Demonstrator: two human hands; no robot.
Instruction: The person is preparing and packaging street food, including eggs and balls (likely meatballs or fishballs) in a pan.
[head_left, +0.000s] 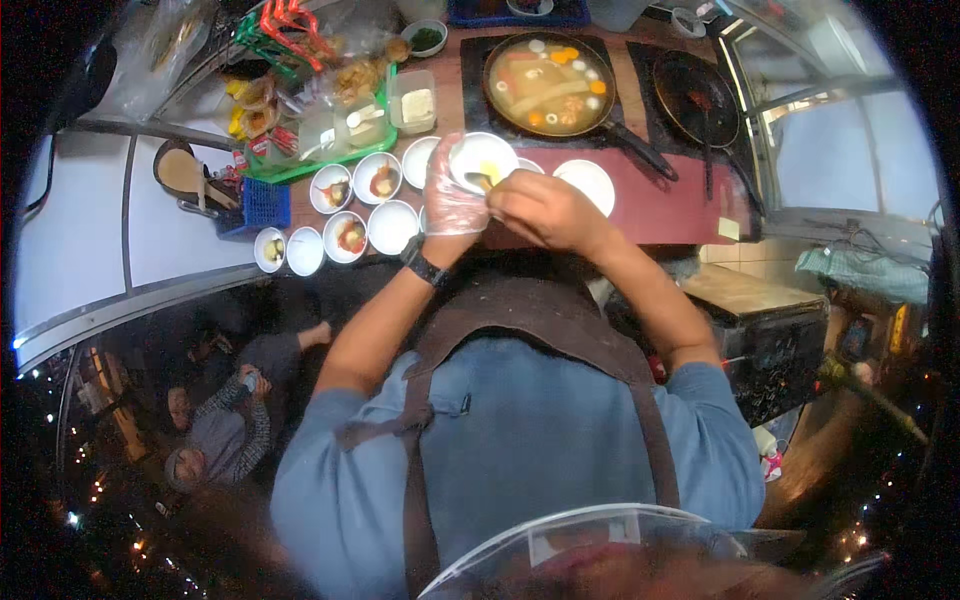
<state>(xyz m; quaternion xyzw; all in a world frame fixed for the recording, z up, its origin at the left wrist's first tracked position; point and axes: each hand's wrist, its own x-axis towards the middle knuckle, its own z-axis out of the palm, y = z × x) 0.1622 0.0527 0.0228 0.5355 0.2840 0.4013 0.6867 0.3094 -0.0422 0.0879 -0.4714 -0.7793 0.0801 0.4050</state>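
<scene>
My left hand (456, 199), in a clear plastic glove, grips a white bowl (480, 154) tilted above the counter. Inside that bowl is a small yellowish smear. My right hand (551, 210), bare, pinches a spoon (478, 180) whose tip dips into the bowl. Left of my hands stand several white bowls in two rows. Dark and red sauces lie in some, such as this bowl (376, 178) and a lower one (346, 237). Another bowl (394, 227) shows only its white inside. To the right is one more white bowl (585, 187), partly behind my right wrist.
A pan of broth with several pieces (551, 86) sits on the stove, its handle (641, 150) pointing toward me. Beside it is a dark pan (696, 97). A green tray (330, 166) holds containers; a blue basket (264, 210) is at left. People (225, 435) sit beyond the stall.
</scene>
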